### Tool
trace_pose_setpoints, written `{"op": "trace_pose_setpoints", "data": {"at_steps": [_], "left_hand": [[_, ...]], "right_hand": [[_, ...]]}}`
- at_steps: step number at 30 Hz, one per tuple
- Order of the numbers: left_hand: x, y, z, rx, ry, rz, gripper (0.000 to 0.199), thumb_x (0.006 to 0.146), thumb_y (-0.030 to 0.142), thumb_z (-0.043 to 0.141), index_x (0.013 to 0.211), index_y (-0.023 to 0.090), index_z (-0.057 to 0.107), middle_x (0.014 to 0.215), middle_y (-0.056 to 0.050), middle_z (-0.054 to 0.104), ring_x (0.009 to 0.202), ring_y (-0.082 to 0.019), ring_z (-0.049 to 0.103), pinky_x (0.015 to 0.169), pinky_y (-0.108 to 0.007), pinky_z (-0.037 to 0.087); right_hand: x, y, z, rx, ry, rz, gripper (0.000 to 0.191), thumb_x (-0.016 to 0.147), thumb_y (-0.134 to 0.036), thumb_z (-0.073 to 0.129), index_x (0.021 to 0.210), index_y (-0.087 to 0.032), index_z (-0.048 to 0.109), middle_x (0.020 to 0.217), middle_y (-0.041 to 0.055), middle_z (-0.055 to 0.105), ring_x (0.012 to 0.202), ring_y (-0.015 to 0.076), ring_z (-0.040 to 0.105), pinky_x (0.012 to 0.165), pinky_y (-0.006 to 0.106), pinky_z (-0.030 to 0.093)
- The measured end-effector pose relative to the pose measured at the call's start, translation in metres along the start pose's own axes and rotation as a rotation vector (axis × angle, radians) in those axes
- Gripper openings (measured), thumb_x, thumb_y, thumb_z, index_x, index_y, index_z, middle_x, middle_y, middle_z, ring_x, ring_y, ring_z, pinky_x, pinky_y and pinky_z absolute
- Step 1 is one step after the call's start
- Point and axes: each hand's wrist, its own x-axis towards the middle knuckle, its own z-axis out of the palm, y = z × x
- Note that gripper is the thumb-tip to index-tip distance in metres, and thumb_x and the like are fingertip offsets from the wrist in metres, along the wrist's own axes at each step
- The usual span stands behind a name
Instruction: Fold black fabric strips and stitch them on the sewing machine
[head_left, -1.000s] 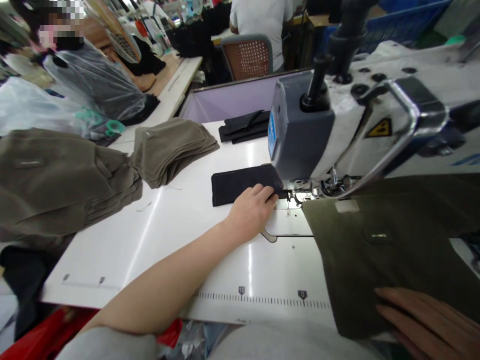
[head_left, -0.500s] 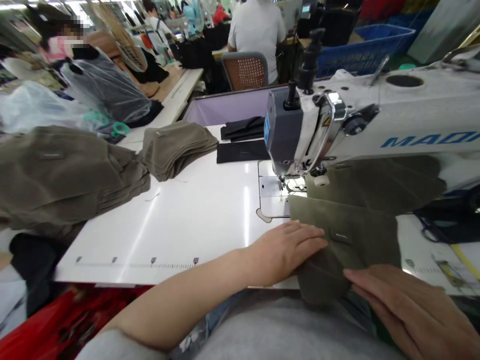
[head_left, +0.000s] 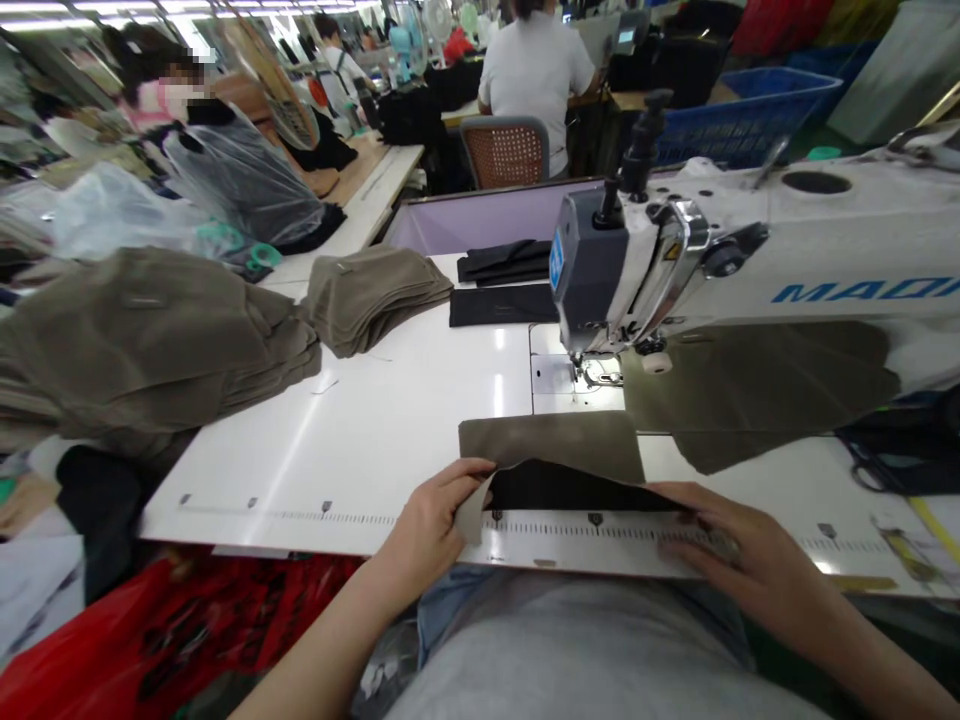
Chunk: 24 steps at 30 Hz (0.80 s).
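A piece of olive fabric [head_left: 551, 438] lies at the table's front edge, its near side folded up so a black underside shows. My left hand [head_left: 435, 515] pinches the left end of that fold. At the right end, my right hand [head_left: 731, 540] has its thumb and fingers closed on the cloth. The sewing machine [head_left: 600, 270] stands beyond the fabric, its presser foot and needle plate [head_left: 559, 378] apart from it. Another olive fabric piece [head_left: 757, 385] lies flat beneath the machine arm.
Stacked olive fabric pieces [head_left: 367, 295] and a larger olive pile [head_left: 157, 345] lie left. Folded black strips [head_left: 499, 306] sit behind the needle area. A ruler scale [head_left: 360, 517] runs along the front edge. Beyond are a person on a chair [head_left: 506, 152] and a blue basket [head_left: 742, 115].
The olive fabric has moved left, away from the piece under the machine arm, and turned lengthwise along the edge. Both hands now grip its near side, which is folded up. The view shifted slightly.
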Motion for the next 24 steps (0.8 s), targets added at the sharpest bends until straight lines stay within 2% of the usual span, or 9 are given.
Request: {"op": "trace_pose_setpoints", "data": {"at_steps": [2, 5, 8, 10, 12, 15, 18, 20, 24], "left_hand": [[0.006, 0.000, 0.002, -0.017, 0.060, -0.027, 0.024, 0.080, 0.009, 0.039, 0.080, 0.016, 0.062, 0.103, -0.007, 0.061, 0.088, -0.015, 0.061, 0.078, -0.028, 0.051], [0.014, -0.004, 0.003, 0.022, 0.158, -0.045, 0.026, 0.073, 0.005, 0.039, 0.080, 0.016, 0.062, 0.091, -0.005, 0.065, 0.082, -0.015, 0.062, 0.073, -0.027, 0.051], [0.017, -0.012, 0.005, 0.108, 0.194, -0.055, 0.028, 0.073, 0.007, 0.042, 0.091, 0.016, 0.061, 0.086, -0.003, 0.067, 0.078, -0.015, 0.063, 0.070, -0.027, 0.052], [0.016, -0.017, 0.008, 0.133, 0.217, -0.059, 0.035, 0.076, 0.012, 0.046, 0.110, 0.017, 0.053, 0.086, -0.002, 0.067, 0.075, -0.014, 0.064, 0.069, -0.027, 0.053], [0.015, -0.022, 0.011, 0.127, 0.252, -0.050, 0.050, 0.080, 0.016, 0.049, 0.128, 0.019, 0.037, 0.087, -0.001, 0.067, 0.072, -0.013, 0.064, 0.067, -0.026, 0.054], [0.014, -0.025, 0.014, 0.169, 0.295, 0.044, 0.055, 0.083, 0.017, 0.049, 0.134, 0.022, 0.027, 0.094, -0.003, 0.064, 0.079, -0.013, 0.064, 0.070, -0.026, 0.054], [0.015, -0.024, 0.012, 0.218, 0.263, 0.163, 0.037, 0.085, 0.014, 0.047, 0.121, 0.023, 0.047, 0.100, -0.005, 0.061, 0.088, -0.013, 0.062, 0.075, -0.024, 0.053], [0.016, -0.023, 0.011, 0.225, 0.243, 0.181, 0.033, 0.085, 0.013, 0.046, 0.116, 0.023, 0.051, 0.100, -0.005, 0.061, 0.089, -0.013, 0.061, 0.076, -0.023, 0.053], [0.014, -0.025, 0.013, 0.285, 0.288, 0.118, 0.052, 0.085, 0.019, 0.049, 0.133, 0.024, 0.031, 0.100, -0.005, 0.063, 0.084, -0.014, 0.063, 0.075, -0.026, 0.054]], "right_hand": [[0.021, -0.008, 0.004, 0.010, 0.058, 0.106, 0.023, 0.084, -0.035, 0.044, 0.082, -0.020, 0.063, 0.069, 0.0016, 0.066, 0.063, 0.0180, 0.062, 0.056, 0.028, 0.050], [0.041, -0.012, 0.011, 0.033, 0.120, 0.188, 0.026, 0.084, -0.038, 0.044, 0.072, -0.019, 0.058, 0.056, -0.0013, 0.058, 0.054, 0.0162, 0.057, 0.048, 0.026, 0.044], [0.047, -0.012, 0.017, 0.042, 0.163, 0.221, 0.025, 0.083, -0.039, 0.045, 0.071, -0.019, 0.055, 0.058, -0.0010, 0.058, 0.058, 0.0158, 0.057, 0.050, 0.025, 0.043], [0.046, -0.011, 0.020, 0.077, 0.188, 0.264, 0.021, 0.083, -0.039, 0.046, 0.085, -0.019, 0.054, 0.061, -0.0016, 0.059, 0.057, 0.0150, 0.057, 0.052, 0.025, 0.044], [0.043, -0.011, 0.022, 0.101, 0.217, 0.312, 0.031, 0.082, -0.037, 0.049, 0.106, -0.018, 0.047, 0.060, -0.0035, 0.059, 0.052, 0.0134, 0.055, 0.051, 0.024, 0.043], [0.038, -0.011, 0.022, 0.051, 0.236, 0.304, 0.046, 0.081, -0.035, 0.052, 0.120, -0.016, 0.038, 0.057, -0.0057, 0.057, 0.045, 0.0115, 0.051, 0.048, 0.024, 0.043], [0.037, -0.012, 0.020, -0.023, 0.194, 0.186, 0.031, 0.081, -0.033, 0.051, 0.109, -0.019, 0.053, 0.063, -0.0023, 0.060, 0.052, 0.0121, 0.056, 0.051, 0.024, 0.045], [0.039, -0.013, 0.018, -0.047, 0.168, 0.131, 0.020, 0.082, -0.032, 0.049, 0.096, -0.021, 0.060, 0.071, 0.0008, 0.064, 0.061, 0.0136, 0.061, 0.054, 0.024, 0.047], [0.041, -0.015, 0.018, -0.042, 0.189, 0.085, 0.016, 0.084, -0.028, 0.048, 0.086, -0.022, 0.062, 0.075, 0.0014, 0.066, 0.066, 0.0139, 0.062, 0.056, 0.024, 0.048]]}}
